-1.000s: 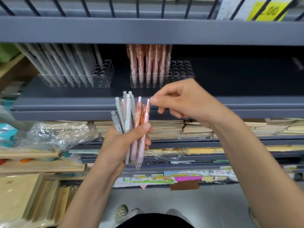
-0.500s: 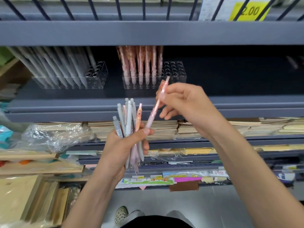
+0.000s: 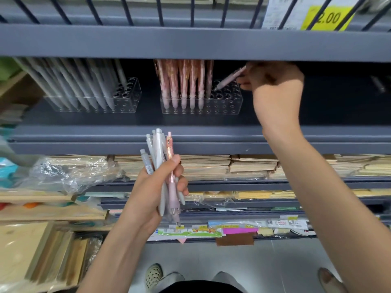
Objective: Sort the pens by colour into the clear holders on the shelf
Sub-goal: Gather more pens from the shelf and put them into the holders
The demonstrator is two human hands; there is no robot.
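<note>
Grey metal shelf (image 3: pixel 190 134) carries two clear holders: the left holder (image 3: pixel 132 98) stocked with grey pens (image 3: pixel 84 87), the right holder (image 3: pixel 228 104) with pink pens (image 3: pixel 184 81). The left hand (image 3: pixel 152 187), below the shelf edge, curls round a mixed bundle (image 3: pixel 160 153). The right hand (image 3: pixel 275 85) pinches a single pink pen (image 3: pixel 229 79), tilted, tip at the right holder's empty holes.

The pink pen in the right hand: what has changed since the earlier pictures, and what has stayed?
The right hand pulled one pink pen out of the bundle and carried it up to the shelf; its tip now reaches the clear holder with the pink pens. The left hand still grips the bundle.
</note>
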